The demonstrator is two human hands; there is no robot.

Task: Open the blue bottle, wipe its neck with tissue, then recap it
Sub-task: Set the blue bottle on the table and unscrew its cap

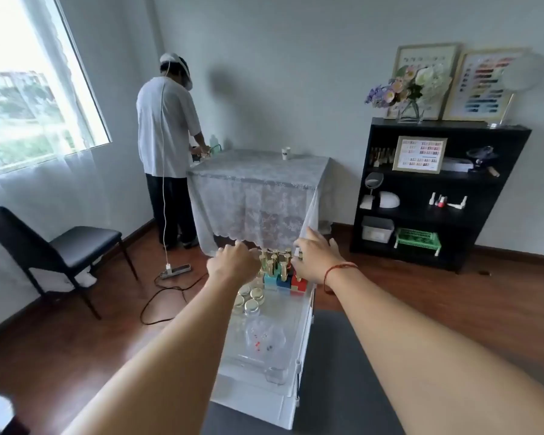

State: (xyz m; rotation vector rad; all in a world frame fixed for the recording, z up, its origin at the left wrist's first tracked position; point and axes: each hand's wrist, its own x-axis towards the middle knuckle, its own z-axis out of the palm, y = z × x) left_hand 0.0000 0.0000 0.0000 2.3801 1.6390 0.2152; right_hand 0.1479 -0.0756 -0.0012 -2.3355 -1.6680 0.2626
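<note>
Cabinet top (299, 321): hands among bottles (278, 271).

White cabinet (291, 400), clear tray (274, 376), gold-capped bottles (277, 265)

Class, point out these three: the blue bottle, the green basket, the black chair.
blue bottle (284, 282): head view, front face of its body.
green basket (416, 238): head view, front lattice wall.
black chair (82, 243): head view, seat cushion.

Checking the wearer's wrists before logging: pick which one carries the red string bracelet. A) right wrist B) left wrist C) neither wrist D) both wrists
A: the thin red string bracelet circles the right wrist just behind the right hand; the wrist behind the left hand is bare.
</note>
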